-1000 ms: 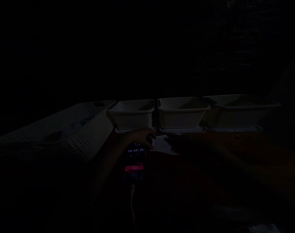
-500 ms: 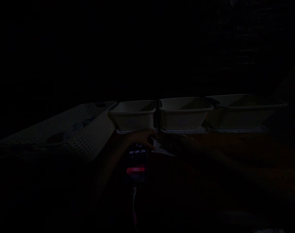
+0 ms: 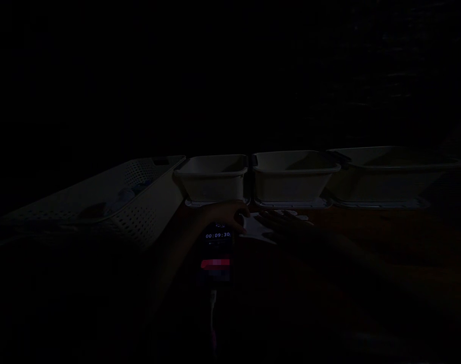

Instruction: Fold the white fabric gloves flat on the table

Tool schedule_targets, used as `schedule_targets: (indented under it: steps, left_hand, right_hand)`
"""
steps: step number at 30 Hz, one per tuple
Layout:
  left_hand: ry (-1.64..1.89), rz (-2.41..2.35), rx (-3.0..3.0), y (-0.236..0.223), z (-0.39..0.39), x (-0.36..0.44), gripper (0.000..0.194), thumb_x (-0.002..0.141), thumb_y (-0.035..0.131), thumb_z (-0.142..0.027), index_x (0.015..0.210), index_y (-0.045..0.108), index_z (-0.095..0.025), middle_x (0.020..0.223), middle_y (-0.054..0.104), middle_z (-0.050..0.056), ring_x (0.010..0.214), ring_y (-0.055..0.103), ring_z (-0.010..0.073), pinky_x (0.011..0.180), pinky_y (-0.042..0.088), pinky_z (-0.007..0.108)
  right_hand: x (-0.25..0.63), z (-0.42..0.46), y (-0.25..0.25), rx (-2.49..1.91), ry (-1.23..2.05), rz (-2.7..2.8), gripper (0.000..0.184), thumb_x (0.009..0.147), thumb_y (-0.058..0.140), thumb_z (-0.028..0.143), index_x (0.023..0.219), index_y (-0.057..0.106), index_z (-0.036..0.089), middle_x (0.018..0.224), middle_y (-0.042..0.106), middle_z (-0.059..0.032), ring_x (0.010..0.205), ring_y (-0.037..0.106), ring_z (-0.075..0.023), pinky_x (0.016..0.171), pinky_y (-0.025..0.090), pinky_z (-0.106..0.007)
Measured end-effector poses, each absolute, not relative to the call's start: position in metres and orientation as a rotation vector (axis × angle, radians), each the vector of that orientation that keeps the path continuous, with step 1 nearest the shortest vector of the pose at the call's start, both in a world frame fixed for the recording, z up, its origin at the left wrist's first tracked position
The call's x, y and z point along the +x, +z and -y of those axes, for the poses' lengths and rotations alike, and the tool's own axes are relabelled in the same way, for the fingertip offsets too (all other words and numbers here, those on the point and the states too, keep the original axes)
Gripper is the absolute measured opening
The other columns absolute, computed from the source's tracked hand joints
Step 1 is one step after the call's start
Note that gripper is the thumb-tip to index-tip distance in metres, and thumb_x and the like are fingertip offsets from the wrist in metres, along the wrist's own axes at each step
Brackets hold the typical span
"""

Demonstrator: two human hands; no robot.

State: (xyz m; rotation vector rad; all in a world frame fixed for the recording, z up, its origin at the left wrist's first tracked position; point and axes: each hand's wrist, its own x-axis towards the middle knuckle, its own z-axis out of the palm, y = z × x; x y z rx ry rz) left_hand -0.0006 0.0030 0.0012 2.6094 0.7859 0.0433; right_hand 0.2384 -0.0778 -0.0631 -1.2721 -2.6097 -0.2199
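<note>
The scene is very dark. A thin white cloth (image 3: pixel 255 227) lies spread on the brown table, its exact kind too dim to make out. My left hand (image 3: pixel 228 215) curves around the cloth's left edge, thumb and fingers closed on it. Over the cloth's right part my right hand (image 3: pixel 287 225) lies flat with its fingers stretched out, covering much of it. Pale edges of the cloth show beyond the right fingertips. Just below my left hand is a lit phone (image 3: pixel 217 253) showing a running timer.
A white perforated basket (image 3: pixel 139 222) with several dim items inside stands at the left. Three pale tubs, the left tub (image 3: pixel 215 187), the middle tub (image 3: pixel 291 188) and the right tub (image 3: pixel 385 184), line the back on white bases. A white cable (image 3: pixel 212 311) runs from the phone.
My right hand has shifted across the cloth and now lies flatter, with more of the white cloth showing. My left hand stays at the left edge. The view has moved slightly.
</note>
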Motion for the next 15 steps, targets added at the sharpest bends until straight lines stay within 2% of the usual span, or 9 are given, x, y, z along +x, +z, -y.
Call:
schedule_targets:
  steps: [5,8,12,15]
  left_hand:
    - [0.038,-0.796,2.616,0.0,-0.004,0.0,0.054,0.06,0.071,-0.038,0.107,0.055,-0.017,0.111,0.055,0.007,0.095,0.053,0.0163,0.077,0.04,0.023]
    - [0.036,-0.786,2.626,0.0,-0.004,0.0,0.055,0.06,0.071,-0.039,0.107,0.055,-0.016,0.111,0.054,0.007,0.096,0.053,0.0165,0.078,0.04,0.023]
    - [0.023,-0.773,2.635,0.001,-0.003,-0.001,0.055,0.061,0.071,-0.039,0.107,0.055,-0.016,0.112,0.054,0.008,0.097,0.052,0.0169,0.08,0.04,0.024]
    - [0.026,-0.765,2.618,0.003,-0.003,-0.001,0.056,0.061,0.071,-0.041,0.108,0.055,-0.016,0.113,0.054,0.008,0.096,0.053,0.0167,0.079,0.04,0.023]
  right_hand:
    - [0.239,0.077,-0.066,-1.212,-0.266,2.633,0.048,0.092,0.026,0.035,0.139,0.022,0.025,0.142,0.027,-0.0064,0.131,0.022,-0.02,0.104,0.024,-0.047]
    - [0.241,0.075,-0.068,-1.247,-0.277,2.636,0.05,0.091,0.028,0.037,0.139,0.023,0.025,0.142,0.027,-0.0065,0.131,0.023,-0.0223,0.102,0.026,-0.05]
    - [0.243,0.077,-0.062,-1.364,-0.216,2.589,0.049,0.089,0.033,0.038,0.136,0.032,0.026,0.14,0.031,-0.0067,0.127,0.03,-0.0277,0.099,0.028,-0.054]
    - [0.242,0.082,-0.049,-1.349,-0.132,2.549,0.045,0.086,0.039,0.037,0.13,0.043,0.028,0.136,0.038,-0.006,0.124,0.036,-0.0276,0.102,0.027,-0.05]
